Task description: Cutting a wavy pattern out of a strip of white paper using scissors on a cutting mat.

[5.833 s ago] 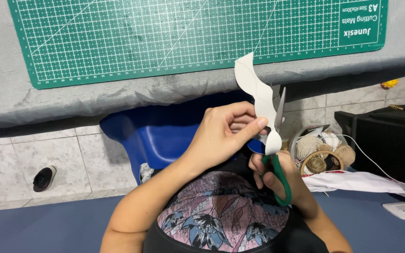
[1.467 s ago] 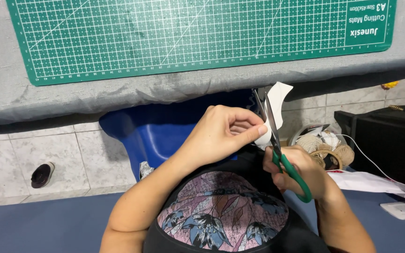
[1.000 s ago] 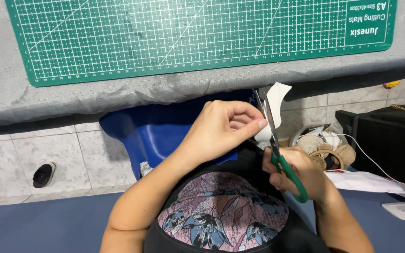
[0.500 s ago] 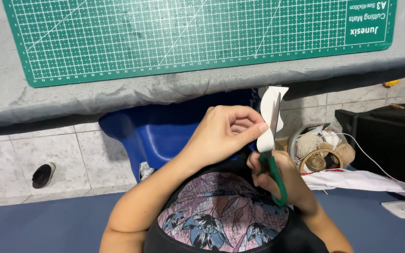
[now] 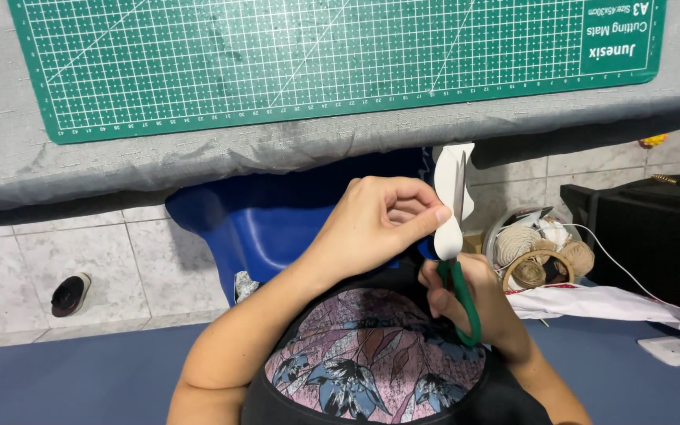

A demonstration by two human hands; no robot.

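The white paper piece (image 5: 452, 197) is far shorter than nearly six seconds ago, when a long wavy strip rose above the left hand (image 5: 375, 224); now only a small curved remnant shows above the thumb and fingers. The green-handled scissors (image 5: 460, 260) stand nearly upright, blades running up the paper, no longer tilted as a second ago. The right hand (image 5: 474, 303) sits closer under the left hand.

Below the green cutting mat (image 5: 340, 63), the left hand (image 5: 379, 224) pinches a white paper piece (image 5: 452, 197) while the right hand (image 5: 470, 295) grips green-handled scissors (image 5: 460, 260), their blades upright against the paper. A blue tub (image 5: 277, 220) sits under the mat's table edge; twine spools (image 5: 533, 248) lie right of the scissors.
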